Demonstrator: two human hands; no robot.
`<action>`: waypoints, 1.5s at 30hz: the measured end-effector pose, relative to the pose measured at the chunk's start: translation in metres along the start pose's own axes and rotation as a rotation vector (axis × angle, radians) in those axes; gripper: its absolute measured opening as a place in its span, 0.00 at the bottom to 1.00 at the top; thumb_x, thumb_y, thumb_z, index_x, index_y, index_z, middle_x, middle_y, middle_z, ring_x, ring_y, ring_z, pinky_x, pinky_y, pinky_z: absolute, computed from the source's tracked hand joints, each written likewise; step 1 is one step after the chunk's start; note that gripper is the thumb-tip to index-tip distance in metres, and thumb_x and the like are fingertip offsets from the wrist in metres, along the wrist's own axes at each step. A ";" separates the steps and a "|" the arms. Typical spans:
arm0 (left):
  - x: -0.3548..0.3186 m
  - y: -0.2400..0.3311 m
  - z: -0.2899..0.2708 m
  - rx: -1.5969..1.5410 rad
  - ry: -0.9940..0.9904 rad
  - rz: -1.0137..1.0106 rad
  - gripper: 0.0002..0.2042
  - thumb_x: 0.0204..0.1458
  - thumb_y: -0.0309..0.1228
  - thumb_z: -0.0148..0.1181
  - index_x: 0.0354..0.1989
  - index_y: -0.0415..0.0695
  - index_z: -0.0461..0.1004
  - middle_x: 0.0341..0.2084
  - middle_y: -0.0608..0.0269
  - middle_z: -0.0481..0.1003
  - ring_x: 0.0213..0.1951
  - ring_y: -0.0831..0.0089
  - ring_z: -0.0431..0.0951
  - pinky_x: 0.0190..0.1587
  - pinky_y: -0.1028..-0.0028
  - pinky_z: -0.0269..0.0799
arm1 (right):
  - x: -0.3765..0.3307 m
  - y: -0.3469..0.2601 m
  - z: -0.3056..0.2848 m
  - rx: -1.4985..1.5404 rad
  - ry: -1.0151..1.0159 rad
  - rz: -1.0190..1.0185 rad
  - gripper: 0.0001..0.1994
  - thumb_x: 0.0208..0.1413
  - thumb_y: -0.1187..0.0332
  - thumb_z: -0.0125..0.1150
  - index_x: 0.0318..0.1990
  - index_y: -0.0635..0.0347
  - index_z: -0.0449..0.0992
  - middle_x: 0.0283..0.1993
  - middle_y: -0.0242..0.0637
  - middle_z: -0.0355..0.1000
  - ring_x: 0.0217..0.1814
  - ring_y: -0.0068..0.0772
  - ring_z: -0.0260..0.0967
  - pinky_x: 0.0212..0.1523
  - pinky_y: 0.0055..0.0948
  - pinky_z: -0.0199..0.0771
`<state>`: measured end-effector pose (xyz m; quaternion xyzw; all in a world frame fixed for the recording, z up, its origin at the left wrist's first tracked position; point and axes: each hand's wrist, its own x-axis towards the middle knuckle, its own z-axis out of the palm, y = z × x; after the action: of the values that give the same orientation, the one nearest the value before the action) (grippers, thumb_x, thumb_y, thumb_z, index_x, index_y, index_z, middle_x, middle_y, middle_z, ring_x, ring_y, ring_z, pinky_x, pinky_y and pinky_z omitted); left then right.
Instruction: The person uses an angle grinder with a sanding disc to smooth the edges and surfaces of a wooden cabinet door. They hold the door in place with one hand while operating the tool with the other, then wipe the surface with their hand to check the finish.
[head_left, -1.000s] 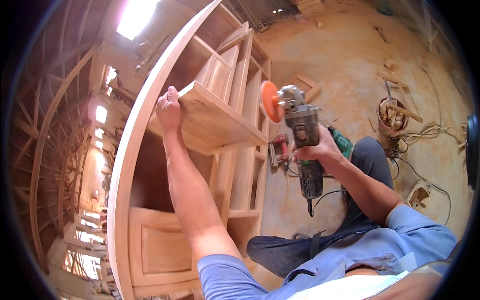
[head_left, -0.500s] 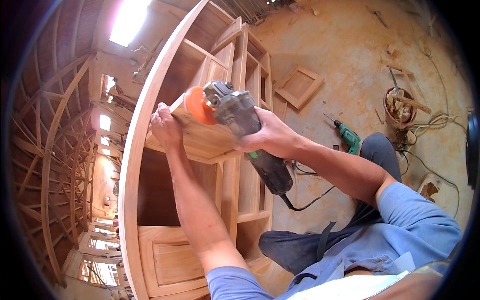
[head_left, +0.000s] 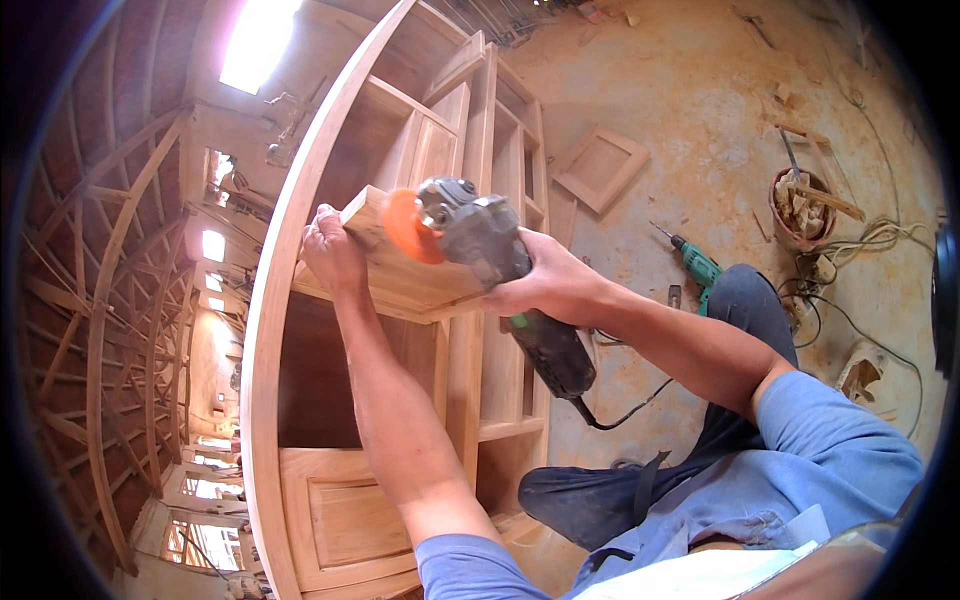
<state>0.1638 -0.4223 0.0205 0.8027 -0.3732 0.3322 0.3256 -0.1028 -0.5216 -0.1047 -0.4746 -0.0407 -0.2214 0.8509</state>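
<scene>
Orange and round, the sanding disc (head_left: 412, 226) of a grey angle grinder (head_left: 495, 270) sits against the near edge of a pale wooden panel (head_left: 400, 265) that juts out from a tall unfinished wooden cabinet (head_left: 300, 300). The right hand (head_left: 555, 285) is wrapped tight around the grinder's body just behind its head, with the dark handle and black cord (head_left: 625, 410) trailing down toward the person's lap. The left hand (head_left: 333, 250) lies just left of the disc, its fingers curled over the panel's left end and pressing it, so the panel's worked edge lies between the two hands, with the disc near the left hand's knuckles but not touching them as far as can be seen. Both forearms come up from the lower edge, the sleeves blue. The cabinet has a long curved front rail on its left, open shelves to the right of the panel and a framed door panel low down. On the dusty floor (head_left: 700, 120) to the far right lie a green power drill (head_left: 695, 262), a square wooden frame (head_left: 600, 168), and a round basket of wood scraps (head_left: 800, 205) with pale cables beside it.
</scene>
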 end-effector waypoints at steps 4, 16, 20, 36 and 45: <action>0.003 -0.013 0.000 0.000 -0.057 0.016 0.26 0.68 0.42 0.41 0.41 0.29 0.81 0.39 0.34 0.78 0.46 0.40 0.77 0.53 0.49 0.67 | 0.013 -0.012 0.011 -0.066 0.007 -0.070 0.26 0.43 0.69 0.72 0.50 0.66 0.69 0.37 0.33 0.71 0.34 0.25 0.72 0.36 0.30 0.77; 0.001 -0.003 -0.002 -0.019 -0.017 0.026 0.27 0.69 0.42 0.42 0.41 0.27 0.80 0.39 0.35 0.78 0.45 0.41 0.77 0.53 0.51 0.66 | -0.023 0.024 -0.005 -0.053 0.037 -0.002 0.27 0.43 0.69 0.73 0.51 0.64 0.68 0.36 0.33 0.70 0.33 0.27 0.73 0.37 0.29 0.77; 0.005 -0.007 -0.003 -0.012 -0.085 -0.003 0.27 0.69 0.42 0.41 0.41 0.27 0.79 0.39 0.34 0.78 0.45 0.41 0.77 0.53 0.51 0.66 | 0.002 0.003 0.006 -0.082 0.012 -0.069 0.28 0.42 0.70 0.73 0.52 0.65 0.69 0.37 0.34 0.71 0.34 0.27 0.73 0.37 0.29 0.76; 0.000 -0.002 -0.006 -0.009 -0.051 0.055 0.27 0.70 0.42 0.40 0.40 0.28 0.80 0.37 0.34 0.79 0.45 0.41 0.76 0.53 0.50 0.66 | -0.011 0.009 0.003 -0.030 0.052 -0.013 0.25 0.42 0.70 0.71 0.50 0.65 0.70 0.38 0.35 0.70 0.32 0.26 0.70 0.35 0.28 0.74; 0.004 -0.005 -0.003 0.014 -0.090 0.018 0.27 0.69 0.42 0.40 0.40 0.28 0.80 0.38 0.31 0.79 0.44 0.38 0.77 0.52 0.48 0.66 | -0.007 0.014 -0.001 -0.036 0.049 -0.003 0.24 0.43 0.70 0.71 0.49 0.64 0.70 0.36 0.32 0.70 0.32 0.26 0.72 0.34 0.30 0.76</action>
<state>0.1689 -0.4185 0.0240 0.8158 -0.3921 0.3013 0.2998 -0.1034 -0.5139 -0.1181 -0.4840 -0.0167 -0.2348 0.8428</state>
